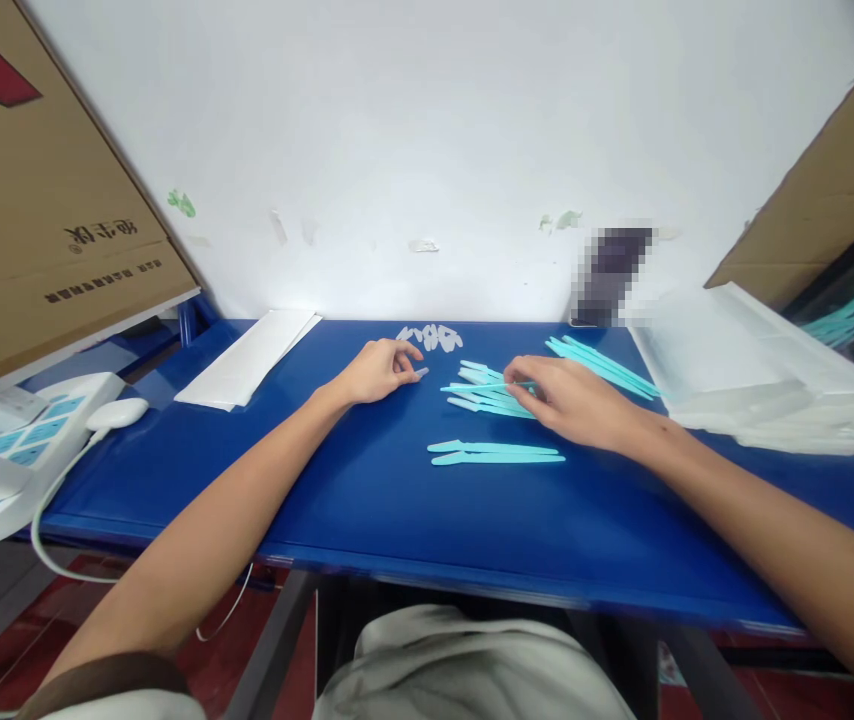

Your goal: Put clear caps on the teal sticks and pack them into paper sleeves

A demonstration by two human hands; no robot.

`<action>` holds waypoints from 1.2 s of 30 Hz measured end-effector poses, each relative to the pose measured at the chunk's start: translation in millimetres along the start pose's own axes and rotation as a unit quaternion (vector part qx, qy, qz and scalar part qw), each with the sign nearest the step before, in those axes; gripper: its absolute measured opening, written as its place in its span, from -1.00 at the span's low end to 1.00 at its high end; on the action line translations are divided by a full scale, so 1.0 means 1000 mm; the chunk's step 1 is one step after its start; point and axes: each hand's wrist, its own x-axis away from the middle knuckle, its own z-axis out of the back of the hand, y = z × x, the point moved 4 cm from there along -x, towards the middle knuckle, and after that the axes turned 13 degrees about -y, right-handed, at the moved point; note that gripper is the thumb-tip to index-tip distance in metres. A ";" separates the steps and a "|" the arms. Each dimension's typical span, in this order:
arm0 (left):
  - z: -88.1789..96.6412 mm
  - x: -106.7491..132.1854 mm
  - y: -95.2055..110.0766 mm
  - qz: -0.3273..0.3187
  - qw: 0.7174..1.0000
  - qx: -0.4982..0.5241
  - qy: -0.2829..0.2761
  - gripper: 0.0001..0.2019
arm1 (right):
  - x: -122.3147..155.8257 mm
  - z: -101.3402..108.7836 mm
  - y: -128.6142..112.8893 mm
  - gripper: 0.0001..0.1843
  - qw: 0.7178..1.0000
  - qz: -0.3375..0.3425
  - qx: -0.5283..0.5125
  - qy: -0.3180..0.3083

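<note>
My left hand is closed in a pinch on a small translucent blade cap, just in front of a small heap of similar clear caps. My right hand grips a thin turquoise eyebrow razor between thumb and fingers, its head pointing left toward my other hand. Under and beside those fingers lies a loose pile of the same razors. Nearer to me, two razors rest side by side on the blue table.
More turquoise razors lie at the back right, beside stacked clear plastic bags. A blurred dark phone leans on the wall. White sheets lie at left, near a white device with a cable. Cardboard boxes flank both sides.
</note>
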 end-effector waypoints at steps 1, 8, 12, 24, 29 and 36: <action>-0.001 0.001 0.002 0.000 1.000 0.007 -0.012 -0.77 | 0.000 0.000 0.002 -0.74 1.000 -0.001 -0.001 0.008; -0.005 0.006 0.020 -0.085 0.992 0.090 -0.018 -0.77 | 0.000 0.002 0.009 -0.65 0.997 -0.010 -0.006 0.080; -0.007 0.006 0.025 -0.093 0.987 0.127 -0.022 -0.76 | 0.001 0.005 0.010 -0.68 0.993 0.001 -0.005 0.122; -0.019 0.005 0.032 -0.089 0.976 0.199 -0.015 -0.68 | 0.003 0.007 0.002 -0.69 0.990 0.018 -0.010 0.139; -0.025 0.001 0.039 -0.083 0.982 0.170 0.008 -0.66 | 0.002 0.001 -0.005 -0.66 0.995 0.017 0.013 0.096; 0.002 0.000 -0.008 0.064 0.988 0.004 0.139 -0.44 | -0.002 -0.002 0.000 -0.67 0.995 -0.032 0.083 0.036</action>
